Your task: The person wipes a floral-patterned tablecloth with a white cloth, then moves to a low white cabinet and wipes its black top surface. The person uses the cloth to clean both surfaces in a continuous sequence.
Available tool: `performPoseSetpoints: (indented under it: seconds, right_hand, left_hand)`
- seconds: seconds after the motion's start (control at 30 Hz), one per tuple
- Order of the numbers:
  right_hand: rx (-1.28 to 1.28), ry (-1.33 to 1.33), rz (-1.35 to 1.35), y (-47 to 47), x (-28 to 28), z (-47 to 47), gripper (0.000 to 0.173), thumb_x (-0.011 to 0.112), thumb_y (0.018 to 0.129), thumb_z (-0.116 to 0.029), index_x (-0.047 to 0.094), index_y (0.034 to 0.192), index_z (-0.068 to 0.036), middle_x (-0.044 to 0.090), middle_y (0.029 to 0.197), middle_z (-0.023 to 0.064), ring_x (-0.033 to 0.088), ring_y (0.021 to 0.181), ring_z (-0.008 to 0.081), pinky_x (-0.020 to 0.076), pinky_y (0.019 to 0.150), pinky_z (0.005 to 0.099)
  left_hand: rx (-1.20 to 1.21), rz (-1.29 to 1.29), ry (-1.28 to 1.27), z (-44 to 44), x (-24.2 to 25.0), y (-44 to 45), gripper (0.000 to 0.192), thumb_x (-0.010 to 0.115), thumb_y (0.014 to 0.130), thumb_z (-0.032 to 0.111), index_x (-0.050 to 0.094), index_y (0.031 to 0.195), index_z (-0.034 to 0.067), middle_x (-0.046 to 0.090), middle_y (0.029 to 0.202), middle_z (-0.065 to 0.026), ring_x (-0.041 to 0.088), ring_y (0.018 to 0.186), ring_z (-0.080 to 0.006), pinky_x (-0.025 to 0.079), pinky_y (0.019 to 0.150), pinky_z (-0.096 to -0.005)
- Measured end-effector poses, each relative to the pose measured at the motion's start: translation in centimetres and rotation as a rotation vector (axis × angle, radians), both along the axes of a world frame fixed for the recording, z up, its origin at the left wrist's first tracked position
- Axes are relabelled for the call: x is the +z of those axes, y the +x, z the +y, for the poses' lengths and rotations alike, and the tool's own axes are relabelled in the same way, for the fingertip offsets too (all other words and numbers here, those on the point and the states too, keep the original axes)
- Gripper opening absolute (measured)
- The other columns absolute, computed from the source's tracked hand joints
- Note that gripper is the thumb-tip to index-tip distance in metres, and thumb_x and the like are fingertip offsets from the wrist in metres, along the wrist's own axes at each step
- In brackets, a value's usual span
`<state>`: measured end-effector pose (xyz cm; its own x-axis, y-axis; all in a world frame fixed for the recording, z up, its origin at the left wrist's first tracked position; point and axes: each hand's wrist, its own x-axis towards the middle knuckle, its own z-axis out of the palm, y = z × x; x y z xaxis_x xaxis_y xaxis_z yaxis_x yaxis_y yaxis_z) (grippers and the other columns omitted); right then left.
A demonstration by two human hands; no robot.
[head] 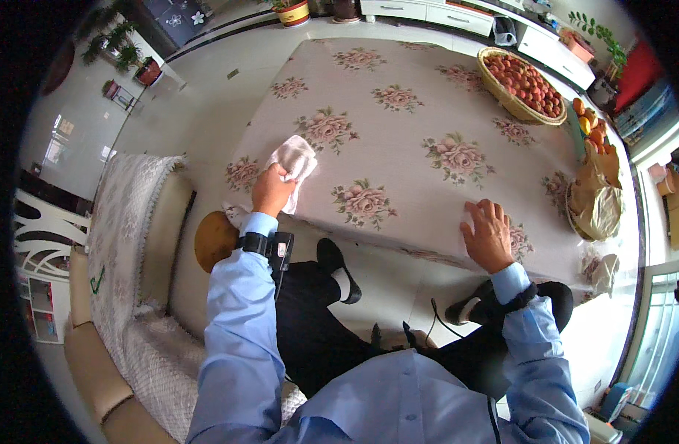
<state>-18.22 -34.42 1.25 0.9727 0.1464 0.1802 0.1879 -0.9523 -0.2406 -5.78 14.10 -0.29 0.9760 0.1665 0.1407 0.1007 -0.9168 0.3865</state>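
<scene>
My left hand grips a pale pink cloth close to the left front corner of the table. Part of the cloth spreads out flat beyond my fingers, on the rose-patterned tablecloth. My right hand rests palm down near the table's front edge, fingers apart, with nothing held in it. Its fingertips touch the tablecloth, beside a printed rose.
A woven basket of small reddish fruits stands at the far right of the table. Nearer are orange fruits and a crumpled paper bag. A round stool and a covered sofa are at my left.
</scene>
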Motion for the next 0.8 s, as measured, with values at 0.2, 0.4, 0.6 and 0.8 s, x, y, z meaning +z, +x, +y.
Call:
performPoseSetpoints:
  seconds: [0.2, 0.4, 0.6, 0.8]
  right_hand:
    - [-0.011, -0.026, -0.024, 0.1, -0.1, -0.1, 0.044, 0.072, 0.09, -0.025, 0.063, 0.13, -0.01, 0.057, 0.129, 0.0143, 0.053, 0.122, 0.0359, 0.0447, 0.1, 0.0511]
    - [-0.012, 0.013, -0.002, 0.1, 0.0, -0.2, 0.042, 0.071, 0.09, -0.025, 0.065, 0.129, -0.01, 0.058, 0.125, 0.0144, 0.053, 0.121, 0.0362, 0.0449, 0.1, 0.052]
    - [-0.017, -0.011, 0.009, 0.1, -0.1, -0.3, 0.042, 0.072, 0.09, -0.024, 0.066, 0.129, -0.01, 0.058, 0.126, 0.0145, 0.054, 0.122, 0.0369, 0.0465, 0.099, 0.0516]
    - [0.015, 0.037, -0.045, 0.0, -0.2, -0.6, 0.04, 0.071, 0.09, -0.023, 0.065, 0.126, -0.009, 0.058, 0.122, 0.016, 0.056, 0.117, 0.0362, 0.0477, 0.095, 0.0523]
  left_hand:
    - [-0.034, 0.0, -0.039, -4.2, 1.1, -0.1, 0.032, 0.081, 0.082, 0.029, 0.07, 0.104, 0.008, 0.075, 0.103, -0.0165, 0.071, 0.099, -0.0388, 0.055, 0.083, -0.0479]
    - [-0.194, 0.038, -0.101, -8.4, 1.5, -0.8, 0.029, 0.079, 0.085, 0.026, 0.067, 0.103, 0.008, 0.073, 0.103, -0.0169, 0.07, 0.098, -0.0384, 0.055, 0.083, -0.0476]
    - [-0.294, -0.011, -0.024, -12.3, 0.9, -1.8, 0.028, 0.08, 0.086, 0.024, 0.066, 0.102, 0.005, 0.073, 0.102, -0.0175, 0.07, 0.094, -0.039, 0.054, 0.08, -0.0478]
    - [-0.388, -0.086, -0.055, -14.6, 0.8, -2.2, 0.027, 0.08, 0.084, 0.023, 0.066, 0.102, 0.008, 0.071, 0.102, -0.0152, 0.069, 0.095, -0.0388, 0.055, 0.079, -0.0493]
